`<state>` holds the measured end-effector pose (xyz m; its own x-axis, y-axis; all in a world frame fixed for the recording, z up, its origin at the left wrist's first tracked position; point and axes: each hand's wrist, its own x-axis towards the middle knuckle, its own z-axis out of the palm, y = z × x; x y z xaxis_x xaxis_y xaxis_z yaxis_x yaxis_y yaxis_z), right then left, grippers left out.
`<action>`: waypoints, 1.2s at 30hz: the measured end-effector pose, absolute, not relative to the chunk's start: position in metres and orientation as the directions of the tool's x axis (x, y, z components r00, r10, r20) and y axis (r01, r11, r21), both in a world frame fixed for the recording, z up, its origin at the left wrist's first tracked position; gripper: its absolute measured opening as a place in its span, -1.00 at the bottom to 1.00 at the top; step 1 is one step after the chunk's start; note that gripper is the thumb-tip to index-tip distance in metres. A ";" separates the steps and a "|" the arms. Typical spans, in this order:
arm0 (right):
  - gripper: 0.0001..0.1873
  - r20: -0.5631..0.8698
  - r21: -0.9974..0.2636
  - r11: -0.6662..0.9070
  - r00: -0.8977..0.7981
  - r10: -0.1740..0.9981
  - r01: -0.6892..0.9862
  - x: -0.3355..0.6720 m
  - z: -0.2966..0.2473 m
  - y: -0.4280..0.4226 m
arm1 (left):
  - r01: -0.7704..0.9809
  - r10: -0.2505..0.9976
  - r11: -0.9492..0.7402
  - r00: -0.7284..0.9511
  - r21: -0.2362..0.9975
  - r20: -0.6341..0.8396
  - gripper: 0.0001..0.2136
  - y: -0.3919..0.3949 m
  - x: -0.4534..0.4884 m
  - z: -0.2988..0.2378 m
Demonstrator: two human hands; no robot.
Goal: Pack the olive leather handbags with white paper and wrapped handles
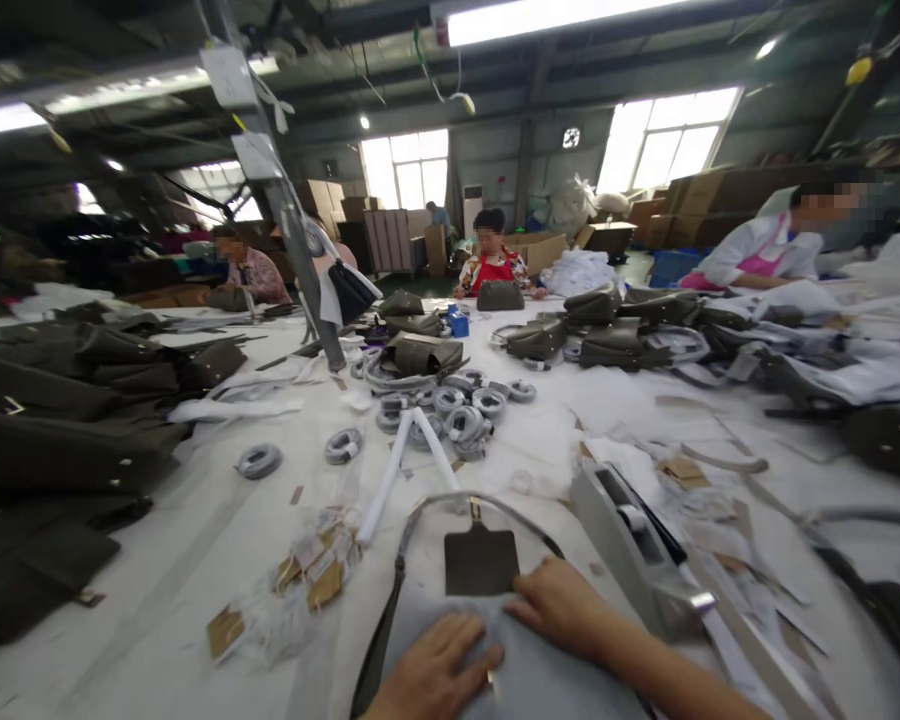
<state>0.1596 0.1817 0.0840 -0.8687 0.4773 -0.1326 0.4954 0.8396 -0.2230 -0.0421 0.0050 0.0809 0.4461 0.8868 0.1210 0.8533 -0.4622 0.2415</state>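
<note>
Head view shows you at a broad white worktable (165,570), where a bag with a pale grey front and dark olive side (551,665) lies directly before you. Its thin arched handle (418,510) points away from you, toward the table's far side; the near end runs out of view, so its full long axis cannot be told. A long grey tape dispenser (622,550) stands just right of it. Your left hand (439,665) rests spread on the grey front, gripping nothing. Your right hand (559,595) bends its fingers beside a dark olive, flat rectangular tab (481,562); whether it pinches anything, you cannot tell.
</note>
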 end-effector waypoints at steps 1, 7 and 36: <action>-0.58 -0.157 -0.215 0.847 -0.873 0.462 0.486 0.159 0.092 0.182 | 0.857 0.891 -0.454 0.439 0.243 0.113 -0.41 0.002 -0.042 0.080; -0.65 -0.099 -0.364 0.729 -0.803 0.588 0.580 0.135 0.125 0.187 | 0.864 0.900 -0.434 0.408 0.256 0.151 -0.35 -0.008 -0.041 0.083; -0.56 0.056 0.250 0.968 -0.998 -0.020 -0.006 0.172 0.103 0.113 | 0.807 0.688 -0.576 0.395 0.128 0.609 -0.48 0.002 -0.040 0.037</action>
<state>0.1723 0.1131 0.1026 -0.9982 -0.0204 0.0564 -0.0056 0.9682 0.2503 -0.0401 0.0019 0.0373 0.3951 0.6881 0.6086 0.8071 -0.5764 0.1277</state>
